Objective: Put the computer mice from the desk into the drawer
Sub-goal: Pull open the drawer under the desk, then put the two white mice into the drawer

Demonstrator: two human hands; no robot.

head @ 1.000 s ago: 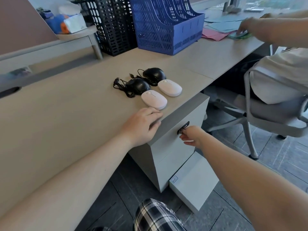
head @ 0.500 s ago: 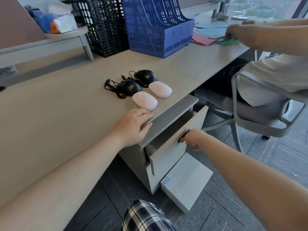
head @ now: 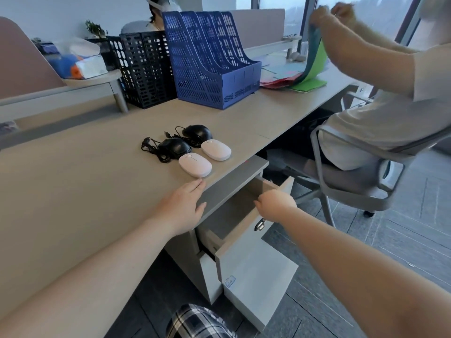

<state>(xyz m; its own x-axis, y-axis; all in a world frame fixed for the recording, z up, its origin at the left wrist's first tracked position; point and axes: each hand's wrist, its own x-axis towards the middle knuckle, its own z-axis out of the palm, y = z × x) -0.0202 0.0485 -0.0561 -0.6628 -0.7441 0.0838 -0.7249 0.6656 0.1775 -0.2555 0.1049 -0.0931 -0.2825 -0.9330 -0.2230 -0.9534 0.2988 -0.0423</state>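
Four computer mice lie together near the desk's front edge: a white mouse (head: 195,167) closest to me, a second white mouse (head: 216,150) behind it, and two black corded mice (head: 175,146) (head: 197,132) further back. My left hand (head: 181,208) rests flat and open on the desk edge, fingertips just short of the nearest white mouse. Below the desk edge the top drawer (head: 234,212) stands pulled out, and nothing shows inside it. My right hand (head: 275,203) curls over the top edge of the drawer front, above its metal handle (head: 260,225).
A lower cabinet panel (head: 256,276) juts out under the drawer. A blue file rack (head: 212,69) and a black mesh rack (head: 146,69) stand at the desk's back. To the right, a person on a grey office chair (head: 353,186) handles coloured folders (head: 310,81).
The drawer went from closed to pulled well out. My right hand moved from the handle up to the drawer front's top edge. My left hand stayed on the desk edge.
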